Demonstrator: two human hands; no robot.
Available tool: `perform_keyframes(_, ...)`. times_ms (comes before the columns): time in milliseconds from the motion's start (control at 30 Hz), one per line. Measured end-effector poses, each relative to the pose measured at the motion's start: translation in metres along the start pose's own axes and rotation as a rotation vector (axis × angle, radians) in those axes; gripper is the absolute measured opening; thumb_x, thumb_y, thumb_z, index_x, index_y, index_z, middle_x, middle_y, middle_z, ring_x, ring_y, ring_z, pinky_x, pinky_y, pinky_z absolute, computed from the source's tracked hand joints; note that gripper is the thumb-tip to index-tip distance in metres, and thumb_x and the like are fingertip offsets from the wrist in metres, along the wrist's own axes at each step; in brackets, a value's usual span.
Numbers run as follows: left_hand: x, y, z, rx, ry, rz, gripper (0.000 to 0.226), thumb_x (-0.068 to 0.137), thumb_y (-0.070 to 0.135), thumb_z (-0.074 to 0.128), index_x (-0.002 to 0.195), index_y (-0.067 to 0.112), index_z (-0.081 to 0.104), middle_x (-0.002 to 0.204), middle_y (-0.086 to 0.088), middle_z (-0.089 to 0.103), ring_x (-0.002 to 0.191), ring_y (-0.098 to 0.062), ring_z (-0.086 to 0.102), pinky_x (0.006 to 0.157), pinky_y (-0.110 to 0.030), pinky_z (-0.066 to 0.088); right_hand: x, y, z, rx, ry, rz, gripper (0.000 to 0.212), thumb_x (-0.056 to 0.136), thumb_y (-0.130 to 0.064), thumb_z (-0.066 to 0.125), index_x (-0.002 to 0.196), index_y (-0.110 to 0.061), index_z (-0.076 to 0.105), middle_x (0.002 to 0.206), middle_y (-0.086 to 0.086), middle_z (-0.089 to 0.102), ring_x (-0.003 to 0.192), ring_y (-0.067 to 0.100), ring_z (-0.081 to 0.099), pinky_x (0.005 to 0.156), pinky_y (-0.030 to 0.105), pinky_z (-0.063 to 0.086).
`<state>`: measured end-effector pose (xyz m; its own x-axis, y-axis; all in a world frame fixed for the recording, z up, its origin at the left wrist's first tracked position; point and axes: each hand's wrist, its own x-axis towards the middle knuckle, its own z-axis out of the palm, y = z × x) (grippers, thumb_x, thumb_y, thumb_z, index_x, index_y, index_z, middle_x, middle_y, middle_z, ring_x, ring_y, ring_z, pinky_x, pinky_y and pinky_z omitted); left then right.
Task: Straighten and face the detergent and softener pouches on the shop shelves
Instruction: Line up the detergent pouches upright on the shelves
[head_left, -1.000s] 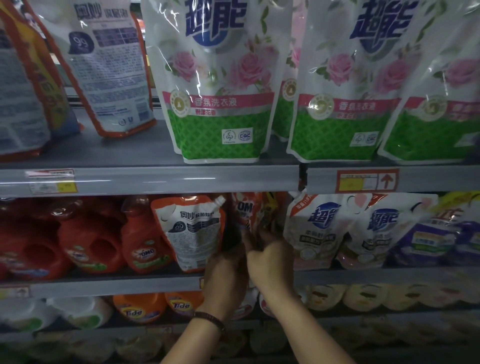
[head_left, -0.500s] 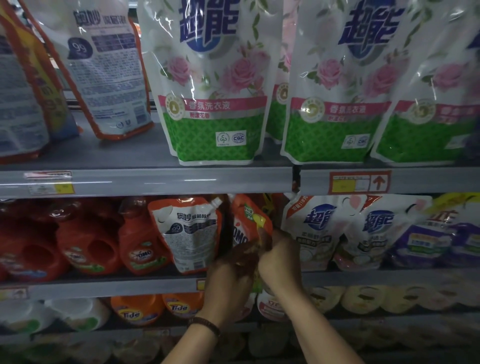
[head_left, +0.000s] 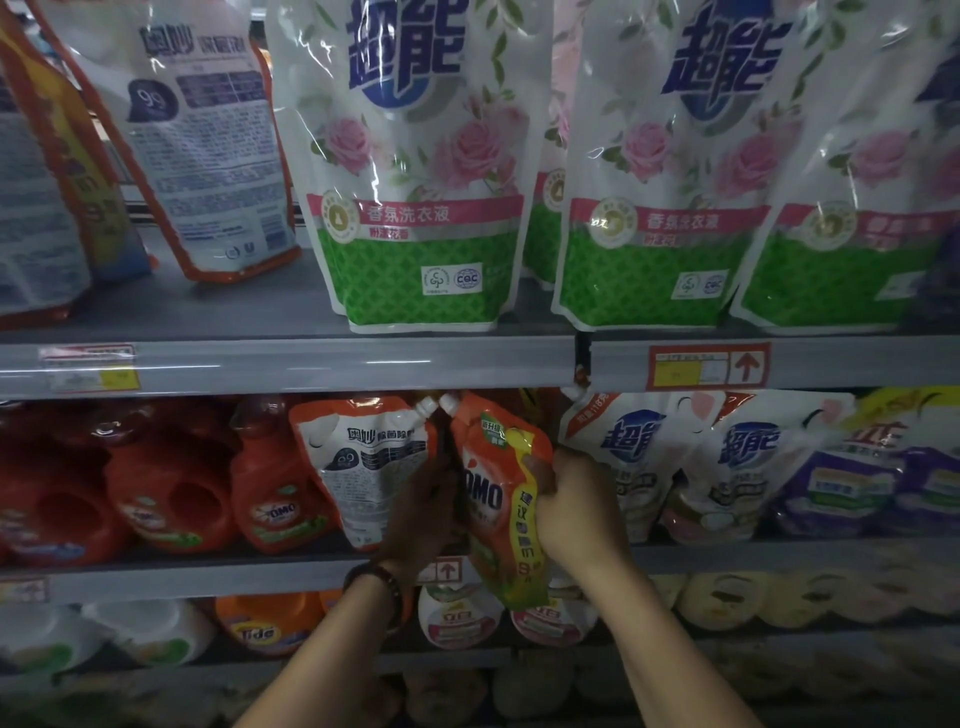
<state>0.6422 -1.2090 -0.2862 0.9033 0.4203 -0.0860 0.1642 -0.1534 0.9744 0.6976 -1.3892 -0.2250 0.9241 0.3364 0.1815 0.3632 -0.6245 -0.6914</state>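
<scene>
An orange OMO spouted pouch (head_left: 493, 499) hangs out over the front edge of the middle shelf (head_left: 208, 577), front face towards me, tilted with its spout up left. My left hand (head_left: 423, 512) grips its left edge, in shadow. My right hand (head_left: 574, 506) pinches its right edge. Just left stands another orange pouch (head_left: 363, 462) showing its white back label. Right of my hands, white and blue pouches (head_left: 623, 457) lean on the same shelf.
The top shelf (head_left: 291, 358) carries large rose-print pouches (head_left: 415, 171) facing front and a back-facing orange-edged pouch (head_left: 208, 140). Orange OMO bottles (head_left: 270, 493) fill the middle shelf's left. Purple pouches (head_left: 883, 478) sit far right. Tide bottles (head_left: 260, 629) stand below.
Both hands have pulled the orange OMO pouch out from deep in the shelf gap and forward; it now hangs past the shelf edge with its front showing.
</scene>
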Motion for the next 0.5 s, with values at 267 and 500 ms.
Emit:
perform_keyframes(267,-0.003,0.027,0.008,-0.118,-0.131,-0.069,0.029,0.114,0.025,0.045,0.119,0.002,0.063,0.084,-0.002,0.080,0.071,-0.012,0.078,0.059,-0.020,0.059,0.001,0.011,-0.017,-0.047,0.004,-0.059,0.028,0.110,-0.030,0.056,0.096,-0.015,0.075,0.091,-0.008,0.075,0.077,0.005,0.064,0.056,0.004,0.040)
perform_keyframes(500,-0.003,0.014,0.008,-0.210,-0.095,-0.056,0.037,0.113,0.020,0.048,0.120,-0.014,0.059,0.105,-0.039,0.067,0.063,-0.014,0.073,0.057,-0.019,0.057,0.010,0.023,-0.028,-0.050,-0.001,-0.100,0.035,0.111,-0.036,0.048,0.096,-0.017,0.074,0.091,-0.010,0.075,0.083,0.005,0.070,0.064,0.004,0.041)
